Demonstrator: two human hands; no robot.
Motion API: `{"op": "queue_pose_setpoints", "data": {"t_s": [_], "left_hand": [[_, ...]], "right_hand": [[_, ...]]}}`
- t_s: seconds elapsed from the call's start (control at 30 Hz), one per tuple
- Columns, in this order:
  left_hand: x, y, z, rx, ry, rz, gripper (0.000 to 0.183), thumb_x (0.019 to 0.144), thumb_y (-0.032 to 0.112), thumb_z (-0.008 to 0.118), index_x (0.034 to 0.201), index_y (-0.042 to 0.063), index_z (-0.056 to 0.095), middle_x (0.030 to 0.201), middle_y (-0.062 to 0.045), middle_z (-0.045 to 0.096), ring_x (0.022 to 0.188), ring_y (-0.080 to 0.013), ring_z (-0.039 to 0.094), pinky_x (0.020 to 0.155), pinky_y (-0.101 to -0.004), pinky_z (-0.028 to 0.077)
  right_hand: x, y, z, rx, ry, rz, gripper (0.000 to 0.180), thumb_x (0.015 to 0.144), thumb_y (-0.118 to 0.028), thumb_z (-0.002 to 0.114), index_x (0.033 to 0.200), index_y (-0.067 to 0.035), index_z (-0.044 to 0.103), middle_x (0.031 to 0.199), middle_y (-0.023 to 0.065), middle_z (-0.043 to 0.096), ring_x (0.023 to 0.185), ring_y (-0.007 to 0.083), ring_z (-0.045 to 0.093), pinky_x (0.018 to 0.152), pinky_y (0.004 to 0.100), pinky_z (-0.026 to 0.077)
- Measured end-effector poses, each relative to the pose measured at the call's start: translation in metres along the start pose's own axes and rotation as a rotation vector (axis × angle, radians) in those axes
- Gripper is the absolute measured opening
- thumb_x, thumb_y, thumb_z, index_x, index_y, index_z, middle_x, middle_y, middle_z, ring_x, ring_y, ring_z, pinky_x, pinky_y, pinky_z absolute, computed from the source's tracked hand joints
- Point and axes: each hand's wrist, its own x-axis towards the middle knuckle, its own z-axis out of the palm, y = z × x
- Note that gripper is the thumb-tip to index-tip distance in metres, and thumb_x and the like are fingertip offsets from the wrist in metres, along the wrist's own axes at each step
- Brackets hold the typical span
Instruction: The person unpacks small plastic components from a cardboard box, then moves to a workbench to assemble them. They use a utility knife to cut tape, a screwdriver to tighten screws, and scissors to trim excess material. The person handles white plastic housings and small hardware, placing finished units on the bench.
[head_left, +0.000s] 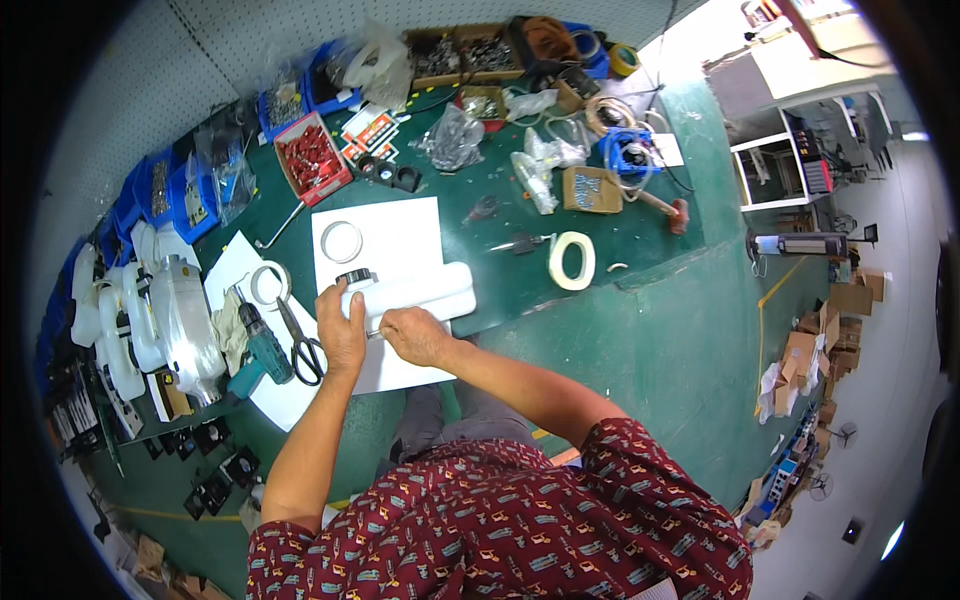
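A white plastic tank (420, 289) with a black screw cap (355, 277) lies on a white sheet (390, 217) on the green bench. My left hand (342, 330) grips the tank's cap end, its thumb just below the cap. Against the tank's near side, my right hand (412, 336) is curled, thumb and forefinger together. Between the two hands a small thin metal part (373, 334) shows; whether my right fingers pinch it is hidden. A roll of white tape (341, 241) rests on the sheet beyond the cap.
Left of the sheet lie scissors (301, 352), a teal cordless drill (264, 349) and another tape roll (270, 283). Several white tanks (142, 315) stand farther left. A red parts box (311, 159) sits behind; rightward are a cream tape roll (572, 260) and a mallet (675, 214).
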Motion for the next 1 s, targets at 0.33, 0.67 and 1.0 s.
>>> {"op": "queue_pose_setpoints", "data": {"t_s": [0.33, 0.67, 1.0], "left_hand": [[0.010, 0.008, -0.017, 0.077, -0.007, -0.087, 0.057, 0.099, 0.033, 0.066, 0.144, 0.001, 0.053, 0.133, -0.027, 0.060, 0.125, -0.0414, 0.057, 0.108, -0.0457, 0.044], [0.096, 0.028, -0.007, 0.212, -0.253, -0.233, 0.037, 0.086, 0.030, 0.072, 0.111, 0.002, 0.077, 0.113, -0.023, 0.074, 0.111, -0.0408, 0.068, 0.098, -0.0451, 0.052], [0.146, 0.028, 0.028, 0.406, -0.261, -0.320, 0.021, 0.090, 0.026, 0.067, 0.100, 0.009, 0.076, 0.121, -0.019, 0.071, 0.114, -0.0367, 0.067, 0.102, -0.0538, 0.049]], "right_hand": [[-0.114, 0.069, -0.041, 0.277, 0.386, 0.112, 0.017, 0.096, -0.010, 0.069, 0.108, 0.001, 0.072, 0.079, 0.0134, 0.073, 0.066, 0.0182, 0.069, 0.061, 0.0327, 0.055], [-0.210, 0.153, -0.151, 0.349, 0.296, 0.569, 0.019, 0.099, -0.006, 0.063, 0.111, 0.007, 0.069, 0.090, 0.0093, 0.072, 0.075, 0.0138, 0.069, 0.058, 0.0271, 0.056], [-0.174, 0.129, -0.212, 0.462, 0.295, 0.453, 0.020, 0.100, -0.009, 0.063, 0.113, 0.005, 0.070, 0.086, 0.0068, 0.071, 0.065, 0.0102, 0.064, 0.056, 0.0244, 0.052]]}}
